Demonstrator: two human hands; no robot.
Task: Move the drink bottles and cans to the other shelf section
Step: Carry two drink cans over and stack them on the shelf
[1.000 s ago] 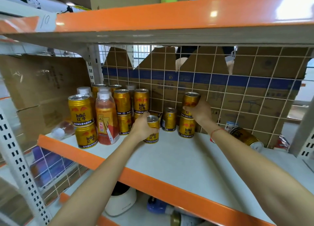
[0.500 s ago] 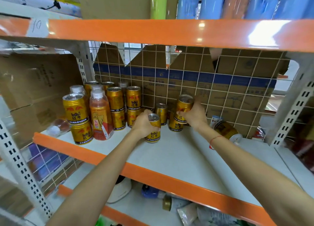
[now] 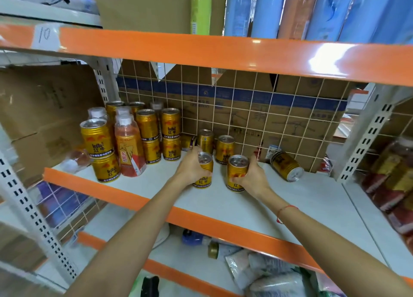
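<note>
My left hand (image 3: 190, 166) grips an upright gold can (image 3: 204, 171) on the white shelf (image 3: 279, 207). Just to its right, my right hand (image 3: 253, 177) grips a second gold can (image 3: 237, 172), tilted slightly. Behind them stand two more gold cans (image 3: 224, 148), with another lying on its side at the back left (image 3: 188, 141). One gold can (image 3: 287, 166) lies on its side at the back right. Stacked gold cans (image 3: 171, 136) and orange drink bottles (image 3: 129, 149) fill the shelf's left end.
A wire grid backed by cardboard (image 3: 257, 109) closes the rear. An orange beam (image 3: 223, 51) runs overhead, another (image 3: 134, 198) edges the shelf front. A perforated upright (image 3: 366, 136) divides off the right section, which holds red and gold packs (image 3: 393, 178). Bags and bottles lie on the shelf below.
My right hand lifted its can off the stacked can at the back and brought it forward and down beside the left hand's can. The view tilted down and shifted right.
</note>
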